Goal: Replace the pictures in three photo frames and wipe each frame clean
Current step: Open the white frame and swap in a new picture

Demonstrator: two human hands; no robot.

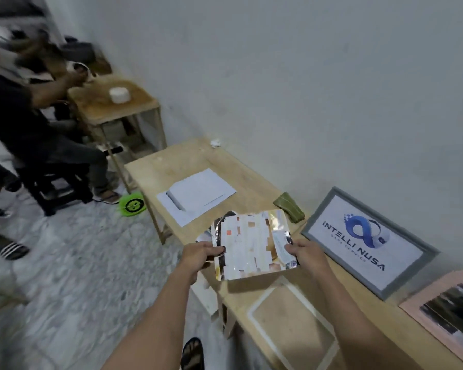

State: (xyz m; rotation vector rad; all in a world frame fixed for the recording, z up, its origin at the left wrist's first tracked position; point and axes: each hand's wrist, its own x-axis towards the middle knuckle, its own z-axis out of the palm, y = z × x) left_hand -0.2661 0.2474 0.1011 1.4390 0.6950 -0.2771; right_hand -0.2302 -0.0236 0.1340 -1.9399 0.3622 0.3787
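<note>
Both hands hold a glossy printed picture (pixel 251 247) above the near part of the wooden table (pixel 198 161). My left hand (pixel 201 253) grips its left edge and my right hand (pixel 304 253) pinches its right edge. Below it on the table lies a pale empty frame (pixel 262 300). A grey frame (pixel 369 239) with a blue logo picture leans against the wall at the right. A pink frame (pixel 422 303) with a dark picture lies at the far right. A folded green cloth (pixel 289 206) rests near the wall. White paper sheets (pixel 198 197) lie farther along the table.
A crumpled white scrap (pixel 215 142) sits at the table's far corner. Beyond stands a small wooden side table (pixel 134 110) with a white round container (pixel 119 94). A seated person (pixel 38 129) is at the left. A green disc (pixel 133 205) lies on the marble floor.
</note>
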